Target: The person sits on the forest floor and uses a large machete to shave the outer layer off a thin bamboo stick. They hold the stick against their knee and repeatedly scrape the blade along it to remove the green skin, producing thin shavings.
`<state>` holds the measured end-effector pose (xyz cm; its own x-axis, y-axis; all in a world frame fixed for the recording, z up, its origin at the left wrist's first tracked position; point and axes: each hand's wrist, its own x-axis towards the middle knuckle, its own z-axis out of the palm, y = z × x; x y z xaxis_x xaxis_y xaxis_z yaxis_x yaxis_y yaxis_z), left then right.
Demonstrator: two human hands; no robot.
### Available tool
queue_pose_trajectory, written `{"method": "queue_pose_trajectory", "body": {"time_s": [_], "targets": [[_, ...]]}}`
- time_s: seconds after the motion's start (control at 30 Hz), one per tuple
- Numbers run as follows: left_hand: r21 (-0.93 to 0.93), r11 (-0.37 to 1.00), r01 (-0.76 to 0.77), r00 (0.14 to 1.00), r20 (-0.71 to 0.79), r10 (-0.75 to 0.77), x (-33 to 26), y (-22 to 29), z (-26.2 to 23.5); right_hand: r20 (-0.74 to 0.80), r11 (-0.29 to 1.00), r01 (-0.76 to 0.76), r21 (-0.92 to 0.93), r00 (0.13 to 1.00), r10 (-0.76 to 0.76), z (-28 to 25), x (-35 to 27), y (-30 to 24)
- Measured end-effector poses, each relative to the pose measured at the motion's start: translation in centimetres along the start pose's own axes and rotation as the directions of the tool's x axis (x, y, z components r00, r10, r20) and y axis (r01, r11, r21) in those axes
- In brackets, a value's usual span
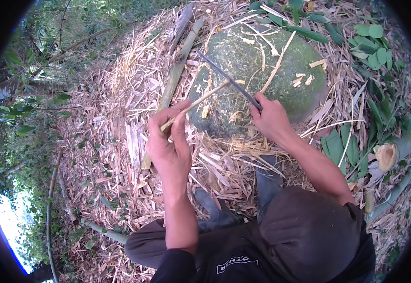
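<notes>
My left hand [170,141] pinches a thin, pale wooden stick [200,100] between thumb and fingers. The stick slants up and to the right over a big mossy stone [304,59]. On the other side, my right hand [272,118] is closed round the handle of a knife [220,70], its long, narrow dark blade pointing up and left. Blade and stick cross near the stick's far end; whether they touch I cannot tell. Pale shavings and short wood chips [297,81] lie on the stone, along with a longer split strip [279,61].
Dry leaves and shavings [115,127] cover the ground. A long greenish bamboo piece [179,70] lies left of the stone, beside a grey log piece [181,27]. Leafy green sprigs [373,49] are on the right, near a cut bamboo pole [407,144]. My boots [267,181] stand close to the stone.
</notes>
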<state>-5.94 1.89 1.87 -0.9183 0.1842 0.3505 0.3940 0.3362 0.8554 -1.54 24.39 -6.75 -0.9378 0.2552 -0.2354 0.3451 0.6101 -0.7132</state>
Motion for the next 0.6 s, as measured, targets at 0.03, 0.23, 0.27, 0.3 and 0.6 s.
{"method": "queue_pose_trajectory", "body": {"time_s": [0.03, 0.23, 0.27, 0.3, 0.6], "targets": [[0.124, 0.992, -0.027, 0.998, -0.058, 0.035, -0.7, -0.4, -0.2, -0.007, 0.998, 0.056, 0.022, 0.998, -0.056, -0.1, -0.6, -0.4], [0.383, 0.921, 0.064, 0.998, -0.024, -0.060, -2.0, 0.5, -1.9, -0.003, 0.912, 0.410, 0.006, 0.912, -0.410, -0.9, -3.9, -4.5], [0.380, 0.925, 0.025, 1.000, 0.004, -0.028, -2.1, 0.2, -2.0, -0.014, 0.904, 0.427, -0.010, 0.904, -0.427, -0.6, -3.7, -4.4], [0.356, 0.934, 0.007, 1.000, -0.006, -0.005, -2.2, -0.2, -1.7, -0.031, 0.898, 0.439, -0.029, 0.898, -0.440, -0.1, -3.3, -3.7], [0.416, 0.907, -0.061, 0.997, 0.064, 0.038, -2.9, 0.6, -1.4, -0.029, 0.872, 0.490, 0.008, 0.871, -0.490, -0.6, -2.8, -3.3]]}}
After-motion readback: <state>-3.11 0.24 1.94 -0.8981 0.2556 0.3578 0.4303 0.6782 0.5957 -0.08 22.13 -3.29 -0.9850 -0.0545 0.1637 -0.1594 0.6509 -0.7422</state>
